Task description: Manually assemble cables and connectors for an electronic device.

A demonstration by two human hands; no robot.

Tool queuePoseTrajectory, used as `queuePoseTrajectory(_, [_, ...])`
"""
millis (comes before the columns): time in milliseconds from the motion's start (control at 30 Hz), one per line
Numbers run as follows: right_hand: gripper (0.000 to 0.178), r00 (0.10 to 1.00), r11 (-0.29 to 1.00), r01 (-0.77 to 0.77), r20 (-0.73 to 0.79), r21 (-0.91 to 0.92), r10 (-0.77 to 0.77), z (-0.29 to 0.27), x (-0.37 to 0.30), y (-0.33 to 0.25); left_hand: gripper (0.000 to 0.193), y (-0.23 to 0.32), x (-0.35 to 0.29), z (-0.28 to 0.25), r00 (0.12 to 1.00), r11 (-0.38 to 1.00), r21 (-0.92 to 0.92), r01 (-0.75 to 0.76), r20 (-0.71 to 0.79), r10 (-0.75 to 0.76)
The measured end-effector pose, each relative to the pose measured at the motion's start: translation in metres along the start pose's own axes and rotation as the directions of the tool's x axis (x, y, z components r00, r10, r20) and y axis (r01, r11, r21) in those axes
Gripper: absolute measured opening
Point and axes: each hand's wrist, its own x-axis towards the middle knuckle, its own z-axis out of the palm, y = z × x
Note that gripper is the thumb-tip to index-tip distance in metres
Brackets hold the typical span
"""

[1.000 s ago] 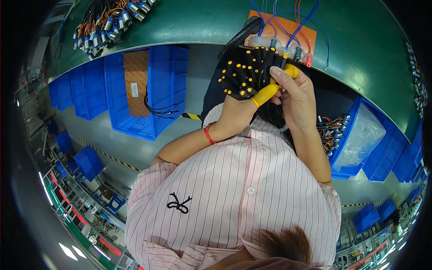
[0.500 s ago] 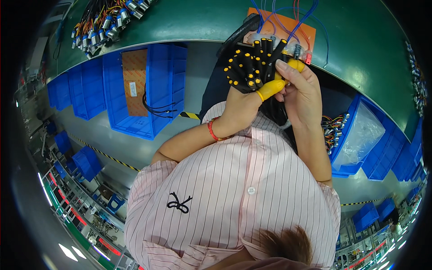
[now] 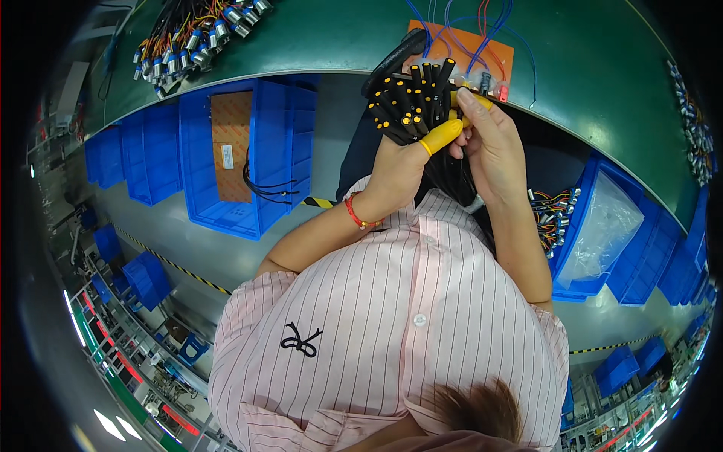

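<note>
The bunch of black cables (image 3: pixel 434 102) is at the top middle of the frame, held in the left hand (image 3: pixel 399 172). The right hand (image 3: pixel 493 147) is bent close beside it; I cannot tell its grip. The cables look light and bendy, best held below their yellow tips (image 3: pixel 407 120).

Just beyond the fingers (image 3: pixel 442 137), an orange board (image 3: pixel 452 47) and looping wires (image 3: pixel 490 38) obstruct passage, black cables (image 3: pixel 399 105) crowd their left, and open table (image 3: pixel 324 38) lies farther left.
</note>
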Motion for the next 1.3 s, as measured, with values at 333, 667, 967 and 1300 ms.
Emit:
queuePoseTrajectory(333, [0.02,0.998,0.992,0.059,0.002,-0.115,-0.059,0.007,-0.028,-0.002,0.015,0.004,-0.028,-0.016,0.988,0.935,0.351,-0.047,0.154,-0.008])
queuePoseTrajectory(667, [0.023,0.953,0.905,0.257,-0.067,-0.339,-0.296,-0.017,-0.021,0.016,0.017,0.0,-0.01,-0.019,0.994,0.983,0.185,-0.015,0.112,-0.006])
queuePoseTrajectory(967, [0.022,0.997,0.993,0.074,0.042,-0.095,-0.071,-0.003,-0.012,0.007,0.016,0.005,-0.015,-0.013,0.999,0.966,0.259,-0.002,0.037,-0.007])
queuePoseTrajectory(1300, [0.024,0.991,0.996,-0.048,0.125,0.076,0.038,-0.012,-0.01,0.006,0.016,0.001,-0.013,-0.015,0.997,0.981,0.195,0.007,0.068,-0.021])
